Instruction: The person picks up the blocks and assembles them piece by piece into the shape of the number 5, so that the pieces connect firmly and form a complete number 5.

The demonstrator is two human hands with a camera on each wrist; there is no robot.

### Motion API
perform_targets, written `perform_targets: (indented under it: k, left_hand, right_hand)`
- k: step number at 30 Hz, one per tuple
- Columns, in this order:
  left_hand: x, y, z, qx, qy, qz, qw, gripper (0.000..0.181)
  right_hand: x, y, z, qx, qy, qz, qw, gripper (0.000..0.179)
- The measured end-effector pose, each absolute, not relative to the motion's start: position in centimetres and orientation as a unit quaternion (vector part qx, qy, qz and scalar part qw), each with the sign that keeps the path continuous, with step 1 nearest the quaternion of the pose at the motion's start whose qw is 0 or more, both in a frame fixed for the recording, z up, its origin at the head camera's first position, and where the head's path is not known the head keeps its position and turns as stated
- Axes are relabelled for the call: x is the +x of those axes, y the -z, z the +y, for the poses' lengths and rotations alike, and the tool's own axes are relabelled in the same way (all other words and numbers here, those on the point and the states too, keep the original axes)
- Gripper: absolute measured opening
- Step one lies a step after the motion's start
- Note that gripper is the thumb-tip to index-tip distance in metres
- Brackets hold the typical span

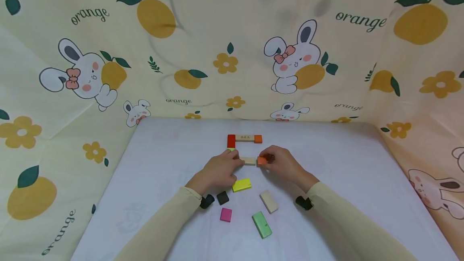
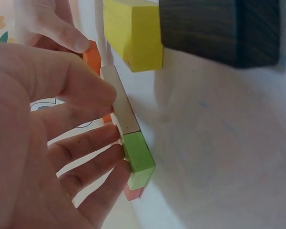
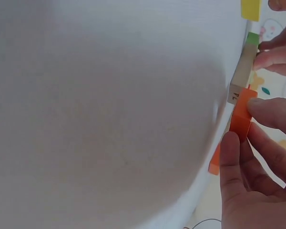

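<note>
My right hand (image 1: 284,163) pinches an orange block (image 3: 242,113) between thumb and fingers, close to the end of a plain wooden block (image 1: 248,161). In the head view a narrow gap shows between the two. My left hand (image 1: 222,167) has its fingers extended over the left part of the row, fingertips at the wooden block and the light green block (image 2: 139,160) adjoining it. Its thumb stands apart, near the yellow block (image 1: 241,185). Behind this row, a red block (image 1: 231,141), a wooden block with printed characters (image 1: 244,137) and another orange block (image 1: 258,139) form a line.
Nearer on the white table (image 1: 319,237) lie a black block (image 1: 222,197), a magenta block (image 1: 226,214), a pale wooden block (image 1: 268,201) and a green block (image 1: 262,224). A patterned cloth (image 1: 203,43) hangs around the table's back and sides.
</note>
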State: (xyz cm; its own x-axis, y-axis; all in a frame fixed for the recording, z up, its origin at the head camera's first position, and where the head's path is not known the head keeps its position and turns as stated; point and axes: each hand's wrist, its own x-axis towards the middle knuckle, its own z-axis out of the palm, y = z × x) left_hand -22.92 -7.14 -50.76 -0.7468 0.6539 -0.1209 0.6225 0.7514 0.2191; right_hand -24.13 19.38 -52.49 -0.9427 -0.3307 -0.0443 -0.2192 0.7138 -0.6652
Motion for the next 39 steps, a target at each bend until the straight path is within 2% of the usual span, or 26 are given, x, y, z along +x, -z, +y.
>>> perform_targets:
  k: [14, 39]
  left_hand:
    - [-22.98, 50.92, -7.17, 0.339, -0.093, 0.931, 0.098, 0.053]
    - [-23.14, 50.65, -7.31, 0.339, -0.091, 0.930, 0.110, 0.054]
  right_hand:
    - [-24.41, 52.73, 18.77, -0.146, 0.348, 0.920, 0.103, 0.029]
    - [-24.46, 52.97, 18.56, -0.148, 0.353, 0.917, 0.108, 0.029]
